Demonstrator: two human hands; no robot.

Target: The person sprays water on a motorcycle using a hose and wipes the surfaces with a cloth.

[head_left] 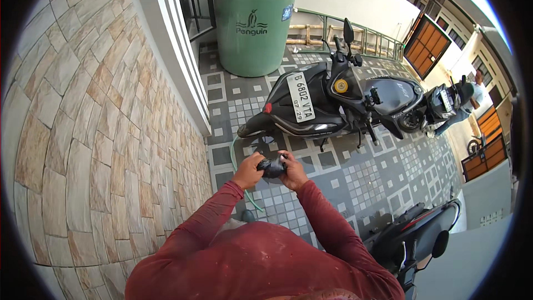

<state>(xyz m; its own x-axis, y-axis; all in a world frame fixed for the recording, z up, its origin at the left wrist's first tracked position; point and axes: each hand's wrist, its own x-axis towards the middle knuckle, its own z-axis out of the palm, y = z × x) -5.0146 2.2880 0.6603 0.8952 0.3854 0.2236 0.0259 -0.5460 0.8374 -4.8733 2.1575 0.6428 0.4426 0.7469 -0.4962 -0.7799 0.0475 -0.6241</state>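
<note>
both hands were up at chest height over the tiled floor (355,183). the left hand (248,170) and the right hand (293,171) were clenched around a small dark bundle (271,167), held between them, fingers curled onto it from either side. what the bundle was, couldn't tell. a thin green hose (244,189) ran along the floor just below. ahead stood a black scooter (333,100), a green water tank (254,22) behind it, and a stone-clad wall (100,133) on the left.
</note>
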